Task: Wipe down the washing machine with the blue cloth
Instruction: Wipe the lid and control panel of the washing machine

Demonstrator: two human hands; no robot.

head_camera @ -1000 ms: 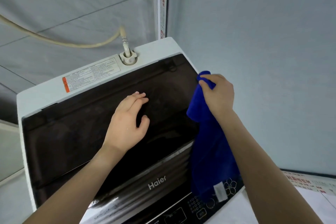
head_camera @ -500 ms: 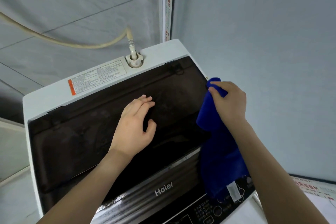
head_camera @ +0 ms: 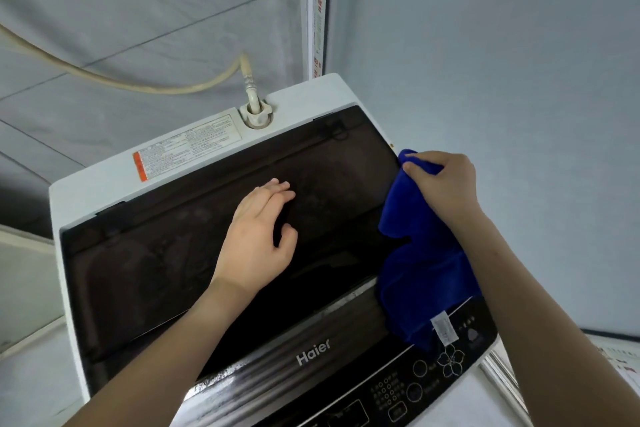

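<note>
Wiping: R-side rim of the washing machine point(head_camera: 104, 180), judged early in the job; most of the top looks untouched.
Risk 1: blue cloth point(head_camera: 420, 263) hangs long, its tail draped over the control panel point(head_camera: 398, 395). A downward stroke could drag it across the buttons and press one.
Risk 2: only the bunched top of the cloth meets the machine; the rest dangles loose, so a fast stroke could skip the rim or let the bunch slip out of the grip.
Risk 3: left hand point(head_camera: 258, 236) leans on the dark lid point(head_camera: 145, 267); hard pressure likely leaves prints on glass that needs wiping anyway.
Risk 4: hose point(head_camera: 114, 80) and its fitting point(head_camera: 255, 111) sit at the back edge; a cloth pass there could snag.
Left hand: open, fingers point(head_camera: 273, 189) together and nearly flat on the lid, thumb apart; holds nothing.
Right hand point(head_camera: 443, 184): closed round the cloth's upper end, thumb and fingers pinching the bunch at the lid's R edge, near the back corner.
Cloth location: R side of machine top, from the right hand down to the panel, label tag point(head_camera: 444, 328) at the bottom.
Machine: white body, in a corner betw. two grey walls.
</note>
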